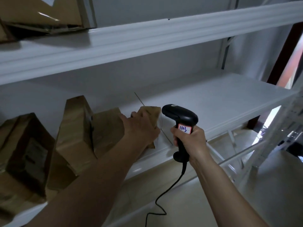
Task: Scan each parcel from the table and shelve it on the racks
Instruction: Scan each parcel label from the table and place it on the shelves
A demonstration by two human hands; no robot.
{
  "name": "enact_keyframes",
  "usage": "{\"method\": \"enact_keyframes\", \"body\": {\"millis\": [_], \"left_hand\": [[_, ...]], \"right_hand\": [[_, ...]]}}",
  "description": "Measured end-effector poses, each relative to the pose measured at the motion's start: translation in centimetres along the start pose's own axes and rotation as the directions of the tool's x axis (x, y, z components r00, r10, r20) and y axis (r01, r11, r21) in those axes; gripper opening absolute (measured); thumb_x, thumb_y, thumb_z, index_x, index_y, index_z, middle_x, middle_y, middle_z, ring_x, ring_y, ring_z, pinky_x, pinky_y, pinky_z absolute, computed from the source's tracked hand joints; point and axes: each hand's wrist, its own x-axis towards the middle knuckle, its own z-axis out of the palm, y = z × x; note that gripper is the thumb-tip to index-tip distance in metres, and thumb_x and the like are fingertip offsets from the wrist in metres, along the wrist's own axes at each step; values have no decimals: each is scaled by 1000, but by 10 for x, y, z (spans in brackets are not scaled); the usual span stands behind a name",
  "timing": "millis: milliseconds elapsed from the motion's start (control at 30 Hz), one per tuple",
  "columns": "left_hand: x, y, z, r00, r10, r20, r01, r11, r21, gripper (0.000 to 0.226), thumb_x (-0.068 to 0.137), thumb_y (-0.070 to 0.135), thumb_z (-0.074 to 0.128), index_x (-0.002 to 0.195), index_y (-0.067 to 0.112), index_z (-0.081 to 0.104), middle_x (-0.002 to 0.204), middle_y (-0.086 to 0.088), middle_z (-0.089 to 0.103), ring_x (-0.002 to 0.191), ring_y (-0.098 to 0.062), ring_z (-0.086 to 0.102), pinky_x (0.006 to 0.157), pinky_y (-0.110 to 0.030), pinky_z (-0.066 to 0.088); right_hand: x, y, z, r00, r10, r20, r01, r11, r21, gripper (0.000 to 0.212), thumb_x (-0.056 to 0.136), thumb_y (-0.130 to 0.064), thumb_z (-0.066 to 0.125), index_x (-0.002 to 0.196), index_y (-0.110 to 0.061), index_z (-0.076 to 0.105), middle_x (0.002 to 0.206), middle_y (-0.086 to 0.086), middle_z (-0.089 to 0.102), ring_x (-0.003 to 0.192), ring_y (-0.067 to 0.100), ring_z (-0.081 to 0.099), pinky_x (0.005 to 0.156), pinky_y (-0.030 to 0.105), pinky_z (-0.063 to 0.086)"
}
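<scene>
White metal rack (205, 99), middle shelf, seen from above and in front. Brown cardboard parcels are stood along the shelf's left part: a large taped box (24, 153) at far left, a tall tilted box (75, 133) leaning beside it, and a lower box (106, 126) behind. A small brown cardboard parcel (150, 115) is set at the right end of this row, touching its neighbour, and is gripped from above by the left hand (141, 128), whose fingers are curled over its top edge. A black corded handheld barcode scanner (180, 126), bearing a white label handwritten "1103", is held by its handle in the closed right hand (190, 138), just beside the parcel, its head pointed toward it. More cardboard (45, 13) is seen on the upper shelf. The parcel appears to rest near the shelf's front lip; if released off balance, it could tip forward and fall. The tilted box could also slide if nudged. The dangling scanner cable (165, 199) might snag on the shelf edge.
</scene>
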Motion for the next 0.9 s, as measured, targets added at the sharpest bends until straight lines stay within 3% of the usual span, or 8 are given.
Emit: {"method": "enact_keyframes", "body": {"millis": [100, 267, 367, 467, 600, 700, 800, 900], "left_hand": [[0, 0, 0, 999, -22, 43, 17, 995, 98, 85, 84, 66, 48, 144, 10, 27, 134, -17, 46, 120, -33, 49, 111, -61, 21], [-3, -3, -6, 981, 113, 159, -139, 977, 161, 106, 77, 67, 63, 154, 27, 2, 158, -17, 4, 132, -43, 36, 113, -65, 13], [-2, -2, -11, 970, 104, 219, -143, 975, 169, 104, 79, 71, 58, 154, 32, -1, 158, -15, 15, 134, -39, 38, 114, -65, 11], [-3, 3, -16, 979, 104, 175, -134, 976, 170, 86, 83, 70, 51, 151, 30, 17, 146, -6, 41, 131, -30, 41, 113, -60, 19], [-8, 3, -20, 986, 113, 121, -136, 971, 196, 69, 85, 69, 46, 140, 28, 36, 132, 0, 52, 124, -26, 47, 111, -57, 23], [-10, -4, -20, 991, 87, 103, -107, 971, 215, 69, 83, 73, 45, 135, 29, 38, 131, -2, 53, 122, -29, 48, 109, -54, 28], [-12, -11, -16, 997, 49, 52, -61, 963, 261, 71, 82, 73, 49, 135, 28, 38, 135, -9, 42, 126, -32, 37, 107, -55, 28], [-15, -16, -14, 999, 44, 13, -46, 962, 270, 75, 80, 76, 46, 137, 28, 38, 137, -10, 33, 128, -31, 30, 110, -57, 23]], "right_hand": [[5, 4, 3, 1000, 18, 18, -18, 1000, 8, 9, 80, -6, 75, 84, -5, 67, 57, 5, 60, 51, 16, 55, 53, 29, 50], [10, 9, 11, 997, 51, 57, -53, 998, 36, 8, 81, -5, 74, 84, -5, 67, 55, 3, 62, 48, 13, 56, 50, 26, 51], [10, 12, 16, 996, 54, 65, -58, 997, 60, 9, 81, -4, 74, 81, -8, 66, 54, 2, 63, 47, 12, 58, 49, 24, 52], [12, 14, 20, 996, 57, 66, -61, 996, 65, 10, 82, -5, 73, 82, -11, 65, 58, 3, 66, 51, 14, 61, 53, 27, 54], [17, 16, 26, 995, 75, 62, -77, 996, 32, 11, 83, -12, 74, 87, -17, 65, 68, 4, 66, 61, 19, 62, 66, 37, 55], [19, 15, 30, 991, 98, 89, -102, 994, 36, 12, 83, -14, 75, 89, -18, 65, 71, 4, 66, 61, 18, 62, 63, 34, 55], [18, 14, 35, 989, 99, 111, -103, 994, 29, 13, 83, -16, 75, 90, -21, 64, 72, 2, 67, 59, 13, 64, 55, 25, 54], [14, 13, 39, 986, 87, 146, -89, 996, 12, 13, 84, -17, 73, 90, -24, 64, 79, 0, 69, 70, 14, 66, 62, 26, 53]]}}
